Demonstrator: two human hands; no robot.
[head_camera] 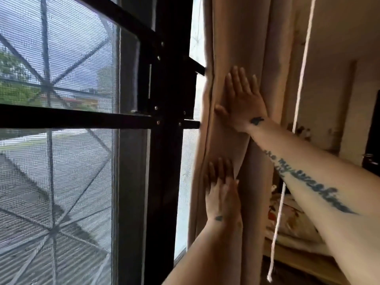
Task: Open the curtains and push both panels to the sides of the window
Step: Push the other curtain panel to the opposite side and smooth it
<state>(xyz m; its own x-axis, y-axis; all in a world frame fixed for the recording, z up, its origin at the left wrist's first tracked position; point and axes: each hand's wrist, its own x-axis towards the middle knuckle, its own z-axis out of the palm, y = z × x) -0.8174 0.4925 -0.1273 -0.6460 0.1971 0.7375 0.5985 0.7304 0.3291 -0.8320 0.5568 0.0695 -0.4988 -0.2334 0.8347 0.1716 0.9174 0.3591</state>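
Nearly there on this side: a person presses both hands flat against the beige curtain (232, 48), bunched in vertical folds at the right edge of the window (61, 99). Right hand (242, 99) sits higher, fingers (236, 77) spread and laid open on the cloth, thumb out toward the glass; left hand (223, 194) sits lower, fingers (218, 167) close together and flat, tips tucked into a fold. Neither hand pinches or grips the fabric, as far as shows; both push w/ open palms. Most of the screened pane and the dark frame (166, 112) stand uncovered, so this panel looks largely drawn back, though a thin strip of glass beside the frame still shows next to the curtain's edge, suggesting a bit more push may be possible. A white cord (302, 75) hangs just right of the folds, apart from both hands. The other panel, presumably at the left side, is out of view, so its state can't be told; whether it's done or left is unknown.
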